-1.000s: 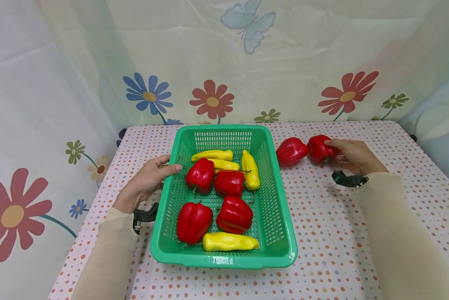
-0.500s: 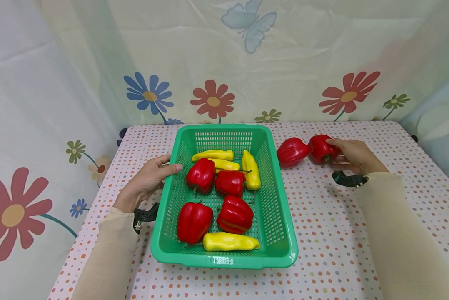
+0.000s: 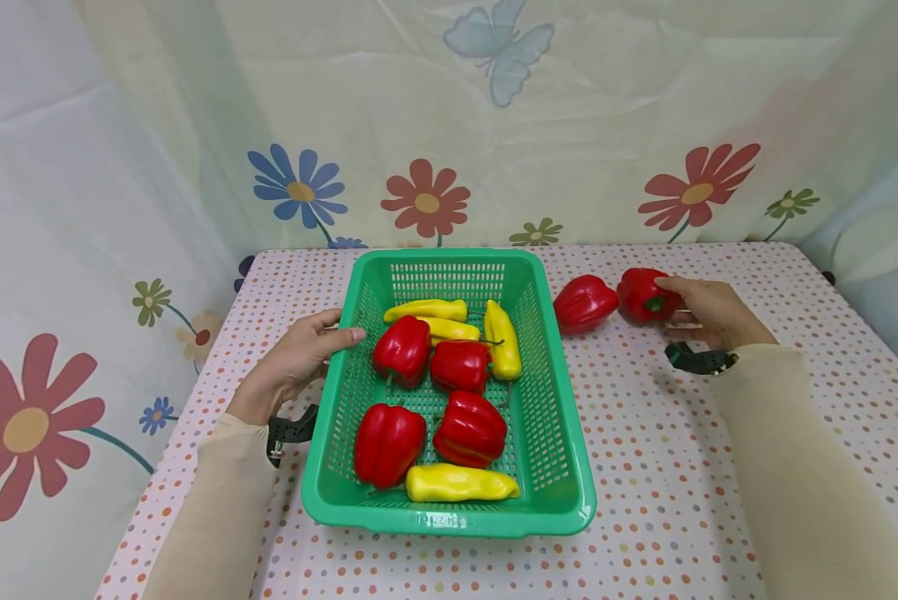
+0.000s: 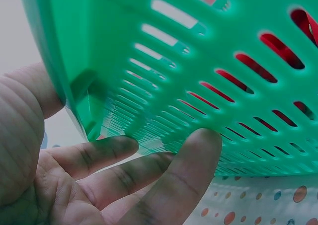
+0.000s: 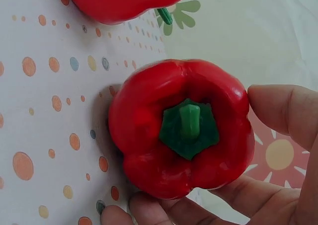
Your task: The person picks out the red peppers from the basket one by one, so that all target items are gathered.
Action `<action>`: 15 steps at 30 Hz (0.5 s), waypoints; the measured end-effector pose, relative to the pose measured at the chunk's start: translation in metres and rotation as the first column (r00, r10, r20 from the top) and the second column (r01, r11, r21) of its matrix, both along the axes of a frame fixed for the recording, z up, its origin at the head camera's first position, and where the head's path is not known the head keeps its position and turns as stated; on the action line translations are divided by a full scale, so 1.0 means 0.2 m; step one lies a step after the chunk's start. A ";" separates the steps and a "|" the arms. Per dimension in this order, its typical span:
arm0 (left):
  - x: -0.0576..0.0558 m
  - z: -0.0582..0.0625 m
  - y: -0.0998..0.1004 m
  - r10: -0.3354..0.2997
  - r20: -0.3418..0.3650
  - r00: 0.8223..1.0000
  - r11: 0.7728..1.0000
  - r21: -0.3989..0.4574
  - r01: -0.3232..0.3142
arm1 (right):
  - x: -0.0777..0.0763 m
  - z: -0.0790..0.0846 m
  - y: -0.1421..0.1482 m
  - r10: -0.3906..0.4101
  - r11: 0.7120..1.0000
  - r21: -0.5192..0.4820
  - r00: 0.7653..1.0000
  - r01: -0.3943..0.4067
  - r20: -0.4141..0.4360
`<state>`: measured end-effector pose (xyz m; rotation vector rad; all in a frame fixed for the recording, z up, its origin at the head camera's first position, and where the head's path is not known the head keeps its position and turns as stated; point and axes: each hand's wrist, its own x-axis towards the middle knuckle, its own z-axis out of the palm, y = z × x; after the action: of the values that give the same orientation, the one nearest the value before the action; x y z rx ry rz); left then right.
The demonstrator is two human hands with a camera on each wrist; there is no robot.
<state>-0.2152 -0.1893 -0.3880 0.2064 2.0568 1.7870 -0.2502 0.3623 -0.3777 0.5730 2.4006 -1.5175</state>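
At the right, my right hand [image 3: 707, 310] holds a red bell pepper [image 3: 644, 296], thumb on one side and fingers round the other. The right wrist view shows the green stem [image 5: 190, 123] of this pepper facing the camera. Just left of it lies a second red bell pepper [image 3: 586, 304]. My left hand [image 3: 295, 358] grips the left rim of a green plastic basket [image 3: 578, 433], its thumb over the rim. In the left wrist view the fingers [image 4: 189, 175] reach along the slotted outer wall. Several red bell peppers [image 3: 389, 446] and yellow peppers [image 3: 461, 483] lie in the basket.
The basket stands on a table [image 3: 644, 517] with a dotted cover. A floral curtain [image 3: 569, 108] hangs behind it and at both sides. Each wrist wears a black camera mount [image 3: 696, 358].
The bell pepper in my right hand has turned slightly, so its green stem now faces more toward the head camera. My left hand and the basket have stayed put.
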 end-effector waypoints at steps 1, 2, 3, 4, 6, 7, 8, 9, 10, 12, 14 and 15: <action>0.00 0.00 0.00 0.000 0.000 1.000 1.000 0.000 0.000 | 0.00 0.00 0.00 0.001 1.000 0.001 1.000 -0.001 0.000; 0.00 0.00 0.00 0.000 0.000 1.000 1.000 0.001 0.000 | 0.00 0.00 0.00 0.000 1.000 0.001 1.000 0.000 0.000; 0.00 0.00 0.00 0.000 0.001 1.000 1.000 0.001 0.000 | 0.00 0.00 0.00 -0.001 1.000 0.002 1.000 0.001 -0.001; 0.00 0.00 0.00 0.001 0.002 1.000 1.000 0.002 -0.001 | 0.00 0.00 0.00 -0.002 1.000 0.004 1.000 0.002 -0.002; 0.00 0.00 0.00 0.003 0.002 1.000 1.000 0.002 -0.003 | 0.00 0.00 0.00 -0.003 1.000 0.003 1.000 0.003 -0.002; 0.00 0.00 0.00 0.005 0.003 1.000 1.000 0.002 -0.005 | 0.00 0.01 -0.01 -0.003 1.000 0.002 1.000 0.003 -0.002; 0.00 0.00 0.00 0.006 0.004 1.000 1.000 0.002 -0.006 | 0.00 0.01 -0.01 -0.003 1.000 0.001 1.000 0.003 -0.002; 0.00 0.00 0.00 0.008 0.005 1.000 1.000 0.001 -0.008 | 0.00 0.01 -0.01 -0.001 1.000 0.001 1.000 0.001 -0.004; 0.00 0.00 0.00 0.010 0.004 1.000 1.000 0.000 -0.010 | 0.00 0.01 -0.01 0.004 1.000 0.002 1.000 -0.004 -0.005; 0.00 0.00 0.01 0.013 0.004 1.000 1.000 -0.003 -0.013 | 0.01 0.02 -0.01 0.023 1.000 0.002 1.000 -0.023 -0.012; 0.00 0.01 0.01 0.017 0.006 1.000 1.000 -0.004 -0.017 | 0.01 0.03 -0.01 0.037 0.999 0.000 0.999 -0.037 -0.024; 0.00 0.01 0.01 0.019 0.007 1.000 1.000 -0.006 -0.019 | 0.01 0.04 -0.01 0.046 0.999 0.002 0.998 -0.046 -0.033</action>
<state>-0.2150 -0.1874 -0.3866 0.1795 2.0655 1.7901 -0.2474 0.3604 -0.3706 0.4932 2.4226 -1.5177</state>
